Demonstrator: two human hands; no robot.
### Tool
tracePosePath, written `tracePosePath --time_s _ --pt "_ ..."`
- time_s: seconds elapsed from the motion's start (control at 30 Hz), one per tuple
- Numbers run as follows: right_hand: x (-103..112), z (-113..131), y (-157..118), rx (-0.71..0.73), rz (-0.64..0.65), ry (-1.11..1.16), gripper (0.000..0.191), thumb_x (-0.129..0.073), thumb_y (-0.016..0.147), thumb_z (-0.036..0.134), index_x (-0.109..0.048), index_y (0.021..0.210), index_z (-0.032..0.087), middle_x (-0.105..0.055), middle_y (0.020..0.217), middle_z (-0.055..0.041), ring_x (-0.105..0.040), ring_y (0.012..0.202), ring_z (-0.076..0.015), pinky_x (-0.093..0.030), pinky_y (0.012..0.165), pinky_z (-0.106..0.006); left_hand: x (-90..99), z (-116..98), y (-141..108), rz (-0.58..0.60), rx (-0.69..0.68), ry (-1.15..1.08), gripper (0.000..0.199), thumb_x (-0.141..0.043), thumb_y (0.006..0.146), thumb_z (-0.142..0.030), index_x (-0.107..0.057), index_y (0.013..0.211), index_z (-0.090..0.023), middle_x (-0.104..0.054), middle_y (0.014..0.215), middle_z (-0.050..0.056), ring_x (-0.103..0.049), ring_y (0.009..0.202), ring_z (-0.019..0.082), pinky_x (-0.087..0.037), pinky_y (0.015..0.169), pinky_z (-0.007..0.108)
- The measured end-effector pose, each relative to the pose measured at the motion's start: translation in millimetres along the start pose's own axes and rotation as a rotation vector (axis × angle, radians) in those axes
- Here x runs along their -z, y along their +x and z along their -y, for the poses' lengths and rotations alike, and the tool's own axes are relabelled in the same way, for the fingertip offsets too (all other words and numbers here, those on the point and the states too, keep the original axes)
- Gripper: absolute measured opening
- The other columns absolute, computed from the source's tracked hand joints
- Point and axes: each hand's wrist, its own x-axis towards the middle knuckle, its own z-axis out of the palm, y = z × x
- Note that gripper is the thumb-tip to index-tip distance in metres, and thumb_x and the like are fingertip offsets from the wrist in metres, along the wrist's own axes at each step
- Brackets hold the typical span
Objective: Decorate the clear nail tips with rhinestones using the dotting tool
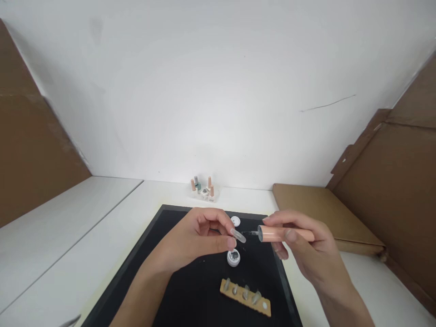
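Between thumb and index finger, my left hand [207, 234] pinches a translucent nail tip [239, 235], which points to the right. My right hand [303, 240] is wrapped round a peach-coloured cap [272, 234] with a thin brush on it. The brush [252, 233] points left, close to the nail tip; whether they touch is too small to tell. Below the left fingertips stands an open white jar [233, 257] with silvery bits inside. A tan strip [245, 297] holding several nail tips lies nearer to me on the black mat [197, 290].
A round white lid [235, 221] lies on the mat behind my hands. Further back, a clear holder [204, 193] carries several small bottles. A flat cardboard box [306, 204] lies at the right, with cardboard walls at both sides.
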Motion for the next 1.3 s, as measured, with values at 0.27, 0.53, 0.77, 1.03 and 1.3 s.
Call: tracePosePath --time_s 0.27,0.53,0.77,1.03,1.3 --pt "-7 11 2 0.162 -0.079 -0.266 0.011 -0.057 0.091 0.034 -0.067 0.097 0.031 -0.062 0.068 0.0044 -0.052 0.052 -0.0072 -0.044 0.049 -0.017 0.7 -1 0 -0.006 -0.008 0.004 0.013 -0.079 0.071 -0.019 -0.067 0.072 -0.014 -0.066 0.069 -0.001 -0.059 0.066 0.009 -0.044 0.063 0.020" --pt "-16 18 -1 0.402 -0.030 -0.469 0.014 -0.058 0.088 0.017 -0.061 0.100 0.024 -0.064 0.075 0.0028 -0.056 0.062 -0.0086 -0.047 0.055 -0.016 2.0 -1 -2 -0.030 -0.021 0.002 0.019 -0.082 0.067 -0.023 -0.065 0.068 -0.014 -0.064 0.066 -0.001 -0.057 0.063 0.010 -0.042 0.061 0.021" --pt "-18 22 0 0.470 -0.002 -0.501 0.018 -0.056 0.086 0.011 -0.060 0.101 0.020 -0.066 0.079 -0.0003 -0.058 0.067 -0.0101 -0.048 0.057 -0.019 3.1 2 -1 -0.025 -0.042 0.002 0.020 -0.082 0.067 -0.023 -0.065 0.069 -0.014 -0.061 0.066 -0.002 -0.056 0.064 0.010 -0.041 0.061 0.020" --pt "-18 22 1 0.469 0.023 -0.503 0.021 -0.056 0.084 0.006 -0.065 0.100 0.016 -0.064 0.077 -0.0022 -0.059 0.064 -0.0101 -0.048 0.055 -0.020 3.4 1 -2 -0.041 -0.030 0.013 0.021 -0.083 0.067 -0.025 -0.065 0.070 -0.014 -0.063 0.066 -0.001 -0.056 0.064 0.009 -0.042 0.061 0.020" --pt "-17 23 2 0.494 0.023 -0.566 0.023 -0.056 0.082 0.004 -0.063 0.100 0.017 -0.065 0.076 -0.0028 -0.059 0.062 -0.0109 -0.047 0.052 -0.021 3.3 -2 -1 -0.057 -0.030 0.003 0.021 -0.083 0.066 -0.026 -0.065 0.069 -0.014 -0.063 0.066 -0.001 -0.058 0.063 0.010 -0.043 0.061 0.021"
